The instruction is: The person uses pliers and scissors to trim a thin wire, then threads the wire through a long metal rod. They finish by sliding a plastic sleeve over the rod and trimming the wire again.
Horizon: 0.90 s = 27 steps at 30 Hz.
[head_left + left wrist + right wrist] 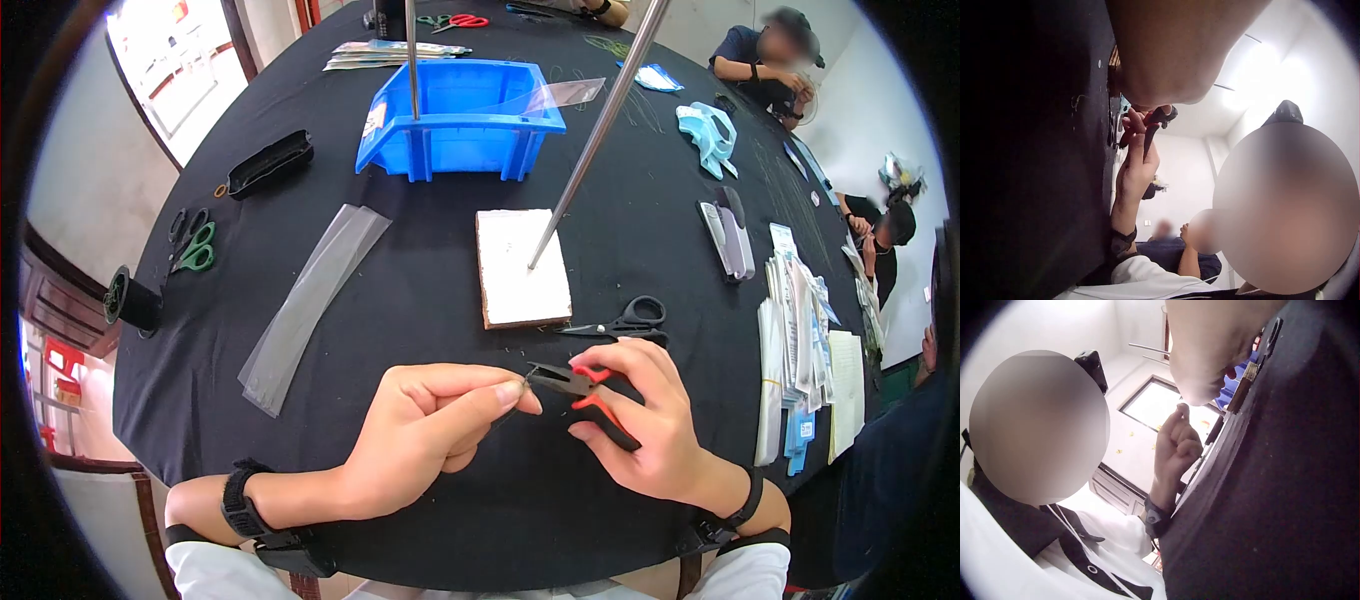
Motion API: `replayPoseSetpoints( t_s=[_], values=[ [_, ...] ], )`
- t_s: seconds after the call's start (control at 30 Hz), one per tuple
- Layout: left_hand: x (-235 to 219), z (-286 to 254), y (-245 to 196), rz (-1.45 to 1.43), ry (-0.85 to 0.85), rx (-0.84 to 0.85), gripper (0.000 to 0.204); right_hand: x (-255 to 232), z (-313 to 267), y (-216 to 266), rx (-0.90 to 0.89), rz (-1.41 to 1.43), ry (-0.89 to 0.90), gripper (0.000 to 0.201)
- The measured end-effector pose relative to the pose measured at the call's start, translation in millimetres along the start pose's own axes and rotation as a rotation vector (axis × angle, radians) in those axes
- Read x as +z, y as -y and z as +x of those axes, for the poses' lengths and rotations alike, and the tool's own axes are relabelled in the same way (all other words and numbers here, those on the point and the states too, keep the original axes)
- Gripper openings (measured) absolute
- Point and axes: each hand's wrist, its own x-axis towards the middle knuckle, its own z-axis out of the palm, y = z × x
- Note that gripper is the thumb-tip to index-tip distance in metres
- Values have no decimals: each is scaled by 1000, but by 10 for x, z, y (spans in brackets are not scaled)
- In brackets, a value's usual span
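In the head view my left hand (425,430) pinches a small thin dark piece (516,388) between thumb and forefinger. My right hand (650,425) grips red-handled pliers (572,382), their jaws pointing left at the pinched piece; whether they touch it I cannot tell. The right hand (1138,156) also shows in the left wrist view, with its fingers round the handles. In the right wrist view the left hand (1175,450) has thumb and forefinger together; the small piece cannot be made out there.
Beyond the hands stand a white block (522,265) with a metal rod (600,130) and black scissors (630,322). Farther off is a blue bin (465,145). Clear strips (312,305) lie left; a stapler (727,240) and packets (795,330) lie right. Other people sit around the table.
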Motion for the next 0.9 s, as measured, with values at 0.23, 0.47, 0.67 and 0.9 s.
replayPoseSetpoints(
  t_s=[0.23, 0.47, 0.67, 0.9],
  values=[
    [6, -1, 7, 28, -9, -9, 22, 32, -43, -14, -42, -72, -41, 25],
    [16, -4, 26, 13, -3, -18, 22, 35, -27, 6, -81, -109, -80, 24],
    [17, 9, 46, -4, -54, 14, 22, 21, -45, 6, -23, -30, -92, 24],
    [82, -29, 104, 196, 95, -38, 20, 20, -56, 31, 89, 342, -73, 24]
  ],
)
